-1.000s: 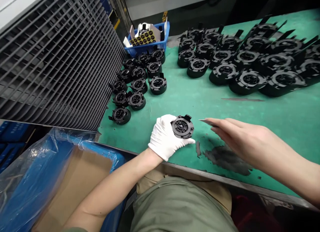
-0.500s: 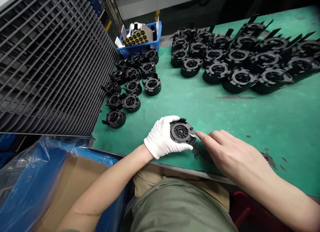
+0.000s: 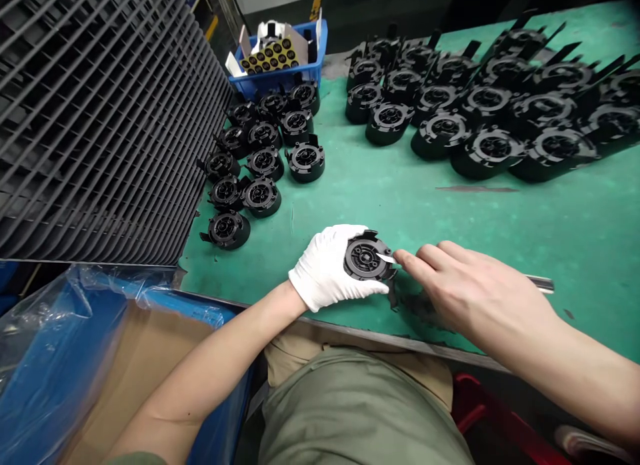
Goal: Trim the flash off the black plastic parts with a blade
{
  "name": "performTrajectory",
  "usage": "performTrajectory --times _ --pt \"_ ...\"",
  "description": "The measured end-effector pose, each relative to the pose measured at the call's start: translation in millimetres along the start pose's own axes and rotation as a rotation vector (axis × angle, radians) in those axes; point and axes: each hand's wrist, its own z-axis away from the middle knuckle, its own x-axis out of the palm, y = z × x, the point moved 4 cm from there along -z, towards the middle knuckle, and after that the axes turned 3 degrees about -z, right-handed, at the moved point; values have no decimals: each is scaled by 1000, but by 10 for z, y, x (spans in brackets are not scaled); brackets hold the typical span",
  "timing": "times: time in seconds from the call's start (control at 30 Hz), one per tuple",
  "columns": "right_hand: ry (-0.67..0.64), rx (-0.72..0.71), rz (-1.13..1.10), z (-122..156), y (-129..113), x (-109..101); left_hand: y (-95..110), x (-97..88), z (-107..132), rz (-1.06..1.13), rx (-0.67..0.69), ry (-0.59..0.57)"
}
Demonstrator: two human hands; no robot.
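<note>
My left hand (image 3: 327, 268), in a white glove, grips a round black plastic part (image 3: 367, 258) just above the green table (image 3: 400, 198) near its front edge. My bare right hand (image 3: 475, 291) is closed on a thin metal blade (image 3: 386, 257); its tip rests on the part's right rim. The blade's other end (image 3: 543, 283) sticks out behind the hand.
Several small black round parts (image 3: 260, 161) lie in rows at the left, several larger ones (image 3: 480, 111) at the back right. A blue bin (image 3: 280, 58) stands at the back. A dark louvred panel (image 3: 100, 118) fills the left. A plastic-lined cardboard box (image 3: 100, 371) sits lower left.
My right hand came in from the right and set the blade tip against the part. The left hand kept hold of the part and barely moved.
</note>
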Motion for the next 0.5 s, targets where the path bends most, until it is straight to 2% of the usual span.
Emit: performTrajectory --times 0.27,0.4,0.5 --pt "-96 119 -88 -50 -9 60 27 -8 -14 -21 -24 -27" --pt "-5 112 -19 -31 -125 -7 46 -17 -13 -47 -46 -23" --pt "90 122 -23 103 -134 -56 48 -23 -5 -46 -58 -26"
